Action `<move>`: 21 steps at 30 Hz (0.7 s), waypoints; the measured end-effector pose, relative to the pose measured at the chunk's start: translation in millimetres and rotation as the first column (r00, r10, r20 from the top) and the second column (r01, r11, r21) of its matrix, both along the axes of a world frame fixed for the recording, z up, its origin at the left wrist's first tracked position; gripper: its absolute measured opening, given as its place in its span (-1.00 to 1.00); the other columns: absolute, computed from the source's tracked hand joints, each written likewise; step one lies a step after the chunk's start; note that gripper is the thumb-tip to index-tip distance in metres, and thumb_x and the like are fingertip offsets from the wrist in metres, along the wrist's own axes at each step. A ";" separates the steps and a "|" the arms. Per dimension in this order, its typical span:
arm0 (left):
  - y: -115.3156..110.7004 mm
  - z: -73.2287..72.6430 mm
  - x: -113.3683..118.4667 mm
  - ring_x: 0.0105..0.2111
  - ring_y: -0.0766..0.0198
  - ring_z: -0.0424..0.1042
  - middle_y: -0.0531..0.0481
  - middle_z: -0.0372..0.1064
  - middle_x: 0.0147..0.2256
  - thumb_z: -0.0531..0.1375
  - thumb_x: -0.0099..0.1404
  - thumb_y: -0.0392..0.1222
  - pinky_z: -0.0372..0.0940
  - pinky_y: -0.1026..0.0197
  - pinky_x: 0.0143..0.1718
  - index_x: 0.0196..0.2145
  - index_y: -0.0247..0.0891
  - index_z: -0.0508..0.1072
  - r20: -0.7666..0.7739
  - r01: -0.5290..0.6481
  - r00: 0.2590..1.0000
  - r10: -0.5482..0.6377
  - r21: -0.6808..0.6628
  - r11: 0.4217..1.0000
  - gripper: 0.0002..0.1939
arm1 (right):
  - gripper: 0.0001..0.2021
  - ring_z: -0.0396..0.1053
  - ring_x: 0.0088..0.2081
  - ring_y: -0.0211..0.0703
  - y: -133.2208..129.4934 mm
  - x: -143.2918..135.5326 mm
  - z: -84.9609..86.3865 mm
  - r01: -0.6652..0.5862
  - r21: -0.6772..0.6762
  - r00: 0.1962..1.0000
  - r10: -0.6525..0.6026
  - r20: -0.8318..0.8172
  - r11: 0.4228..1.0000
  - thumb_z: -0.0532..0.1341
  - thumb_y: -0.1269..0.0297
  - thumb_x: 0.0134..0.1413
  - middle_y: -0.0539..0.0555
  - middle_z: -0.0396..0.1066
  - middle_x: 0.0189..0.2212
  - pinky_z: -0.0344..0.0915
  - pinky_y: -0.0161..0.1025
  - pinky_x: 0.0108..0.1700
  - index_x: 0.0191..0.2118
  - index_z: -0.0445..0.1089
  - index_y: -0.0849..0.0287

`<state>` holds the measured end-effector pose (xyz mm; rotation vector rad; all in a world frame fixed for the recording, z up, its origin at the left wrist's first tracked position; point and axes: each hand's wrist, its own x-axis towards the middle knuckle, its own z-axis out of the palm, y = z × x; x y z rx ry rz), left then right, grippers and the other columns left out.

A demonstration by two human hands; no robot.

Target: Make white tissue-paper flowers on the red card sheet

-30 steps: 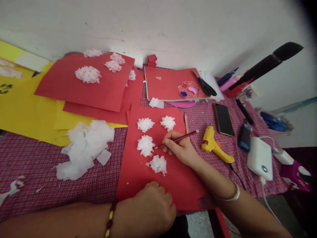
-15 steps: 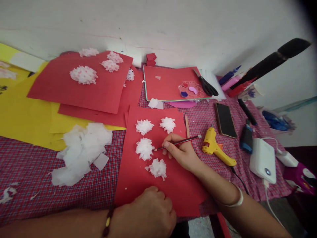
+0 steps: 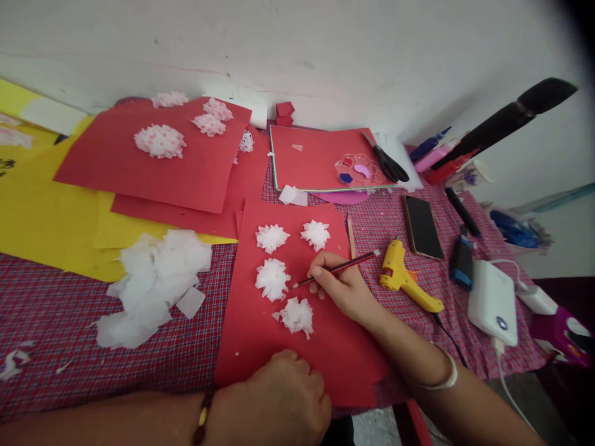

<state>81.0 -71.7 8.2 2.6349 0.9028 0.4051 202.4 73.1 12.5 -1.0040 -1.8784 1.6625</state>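
My right hand point(image 3: 341, 285) grips a dark red and black pencil point(image 3: 348, 264), its tip close to the red sheet between two white ruffled paper flowers. One of them point(image 3: 272, 279) lies left of the tip, the other point(image 3: 296, 316) just below it. Two more white flowers point(image 3: 272, 238) point(image 3: 315, 235) rest higher on the same red sheet point(image 3: 260, 347). Curled in a fist, my left hand point(image 3: 274, 399) lies on the sheet's lower edge; whether anything is inside its fingers is hidden.
White tissue squares point(image 3: 153, 285) are heaped at left. A yellow glue gun point(image 3: 404, 277), phone point(image 3: 423, 227), and white power bank point(image 3: 493, 302) lie at right. Black scissors point(image 3: 388, 162) and a paint palette point(image 3: 357, 170) sit behind, near paint bottles point(image 3: 434, 156).
The pencil tip has shifted slightly down and right, away from the middle left flower. My left hand is nearly unmoved, still curled.
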 end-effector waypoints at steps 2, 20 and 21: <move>0.8 1.5 -0.4 -0.62 0.24 0.29 0.07 0.39 -0.57 0.33 0.09 -0.24 0.05 0.17 -0.65 -0.50 -0.26 0.39 -0.014 0.013 1.000 -0.013 -0.021 1.000 -0.84 | -0.73 0.21 -0.60 -0.33 -0.5 0.8 -0.1 -0.002 0.001 1.000 0.002 -0.015 1.000 0.07 0.08 0.23 -0.03 0.33 -0.58 0.16 -0.36 -0.54 -0.34 0.29 0.19; 1.0 -0.7 -1.0 -0.65 0.27 0.28 0.11 0.38 -0.60 0.35 0.09 -0.17 0.07 0.19 -0.64 -0.56 -0.22 0.33 -0.034 -0.007 0.999 0.007 0.016 1.000 -0.74 | -0.95 0.22 -0.52 -0.30 1.4 4.0 6.2 -0.081 0.022 0.995 0.083 -0.061 0.996 0.13 0.42 0.03 -0.03 0.30 -0.56 0.17 -0.36 -0.48 -0.41 0.31 0.17; 1.0 -2.0 -1.2 -0.65 0.28 0.29 0.12 0.37 -0.60 0.35 0.09 -0.16 0.07 0.19 -0.64 -0.56 -0.22 0.32 -0.029 -0.011 1.000 0.012 0.031 0.999 -0.74 | -0.94 0.22 -0.52 -0.31 1.3 3.7 6.5 -0.078 0.020 0.995 0.079 -0.064 0.997 0.12 0.43 0.01 -0.03 0.29 -0.56 0.16 -0.36 -0.48 -0.42 0.31 0.17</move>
